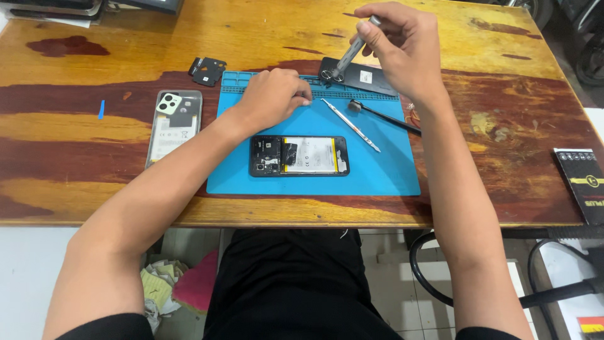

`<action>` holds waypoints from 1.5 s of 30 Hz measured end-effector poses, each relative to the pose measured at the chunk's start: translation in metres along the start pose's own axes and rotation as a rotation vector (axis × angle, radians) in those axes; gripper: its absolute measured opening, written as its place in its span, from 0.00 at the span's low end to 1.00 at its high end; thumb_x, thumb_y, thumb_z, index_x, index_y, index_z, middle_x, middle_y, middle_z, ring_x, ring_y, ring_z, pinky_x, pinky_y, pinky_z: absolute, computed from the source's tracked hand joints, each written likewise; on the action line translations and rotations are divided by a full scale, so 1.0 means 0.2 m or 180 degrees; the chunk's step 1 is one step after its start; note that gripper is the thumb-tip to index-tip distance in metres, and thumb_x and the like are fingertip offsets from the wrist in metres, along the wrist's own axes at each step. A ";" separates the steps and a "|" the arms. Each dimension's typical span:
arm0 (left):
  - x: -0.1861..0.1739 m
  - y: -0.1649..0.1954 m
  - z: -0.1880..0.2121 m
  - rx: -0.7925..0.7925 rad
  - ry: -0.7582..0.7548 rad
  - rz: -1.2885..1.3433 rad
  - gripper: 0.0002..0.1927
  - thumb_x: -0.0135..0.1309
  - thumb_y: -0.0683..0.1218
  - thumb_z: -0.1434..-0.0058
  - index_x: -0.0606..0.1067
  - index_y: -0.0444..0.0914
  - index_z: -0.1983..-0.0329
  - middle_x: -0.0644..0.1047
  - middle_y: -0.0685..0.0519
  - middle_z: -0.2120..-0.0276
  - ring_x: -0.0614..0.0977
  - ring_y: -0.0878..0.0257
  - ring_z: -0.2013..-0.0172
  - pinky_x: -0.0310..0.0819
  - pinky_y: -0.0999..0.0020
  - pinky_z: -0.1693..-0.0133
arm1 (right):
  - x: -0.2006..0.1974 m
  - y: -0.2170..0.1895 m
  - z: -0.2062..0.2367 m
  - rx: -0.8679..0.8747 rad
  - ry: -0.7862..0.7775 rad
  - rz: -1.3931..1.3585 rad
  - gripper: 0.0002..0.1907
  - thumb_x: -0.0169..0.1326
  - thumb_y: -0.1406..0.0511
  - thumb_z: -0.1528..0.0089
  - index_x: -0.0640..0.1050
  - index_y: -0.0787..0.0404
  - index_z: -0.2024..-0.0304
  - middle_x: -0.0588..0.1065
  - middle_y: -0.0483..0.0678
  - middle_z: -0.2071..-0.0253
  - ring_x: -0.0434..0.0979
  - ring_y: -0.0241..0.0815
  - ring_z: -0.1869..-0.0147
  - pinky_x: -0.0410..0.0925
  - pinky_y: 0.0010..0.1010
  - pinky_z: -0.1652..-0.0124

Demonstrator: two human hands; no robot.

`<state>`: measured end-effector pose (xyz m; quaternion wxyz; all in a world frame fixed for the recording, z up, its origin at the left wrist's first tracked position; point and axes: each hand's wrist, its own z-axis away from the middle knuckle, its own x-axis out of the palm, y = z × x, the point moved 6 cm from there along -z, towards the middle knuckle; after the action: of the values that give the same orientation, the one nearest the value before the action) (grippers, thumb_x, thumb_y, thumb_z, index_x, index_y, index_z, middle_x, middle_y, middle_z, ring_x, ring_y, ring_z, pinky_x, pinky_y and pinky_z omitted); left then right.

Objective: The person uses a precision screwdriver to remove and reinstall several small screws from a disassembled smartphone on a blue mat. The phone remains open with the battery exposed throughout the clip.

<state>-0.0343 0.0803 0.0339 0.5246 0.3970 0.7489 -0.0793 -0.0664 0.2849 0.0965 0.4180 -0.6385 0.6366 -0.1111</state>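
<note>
Right hand (402,47) pinches a screwdriver (352,50), tip down on a black plate (365,77) at the blue mat's (377,176) far edge. Left hand (274,94) rests curled nearby, empty. Opened phone (299,155) lies mid-mat; tweezers (350,116) and brush (384,116) between. Back cover (173,123) left, black-yellow box (582,182) right.

We find the opened phone (299,155) lying on the work mat (377,173), which rests on the counter (75,189). Left of the mat lies a back cover (174,126); behind the phone, tweezers (350,124) and a brush (384,117).
</note>
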 end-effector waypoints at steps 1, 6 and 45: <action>0.01 0.00 0.00 -0.0003 -0.0004 -0.0020 0.04 0.63 0.48 0.39 0.82 0.44 0.64 0.79 0.50 0.68 0.82 0.48 0.65 0.75 0.50 0.64 | 0.00 0.00 0.00 -0.0010 0.0006 0.0010 0.11 0.58 0.67 0.24 0.79 0.69 0.43 0.82 0.52 0.59 0.83 0.35 0.56 0.76 0.25 0.57; 0.03 0.03 -0.01 0.0167 -0.0009 -0.0213 0.06 0.57 0.46 0.35 0.78 0.38 0.64 0.78 0.48 0.64 0.81 0.44 0.66 0.74 0.47 0.65 | -0.02 0.02 0.00 0.0030 0.0023 0.0010 0.11 0.59 0.67 0.24 0.78 0.69 0.43 0.82 0.52 0.59 0.83 0.35 0.57 0.75 0.24 0.58; -0.07 -0.22 0.05 -0.1411 0.0033 0.3151 0.16 0.41 0.55 0.24 0.71 0.41 0.61 0.74 0.60 0.72 0.69 0.74 0.75 0.63 0.78 0.72 | 0.22 -0.23 0.05 -0.0451 0.0439 -0.0285 0.07 0.54 0.71 0.23 0.70 0.68 0.47 0.81 0.55 0.50 0.84 0.38 0.48 0.80 0.28 0.50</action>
<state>-0.0556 0.0373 0.0287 0.5667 0.5825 0.4738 0.3392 -0.0204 0.2420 0.1041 0.3216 -0.6851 0.6409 -0.1281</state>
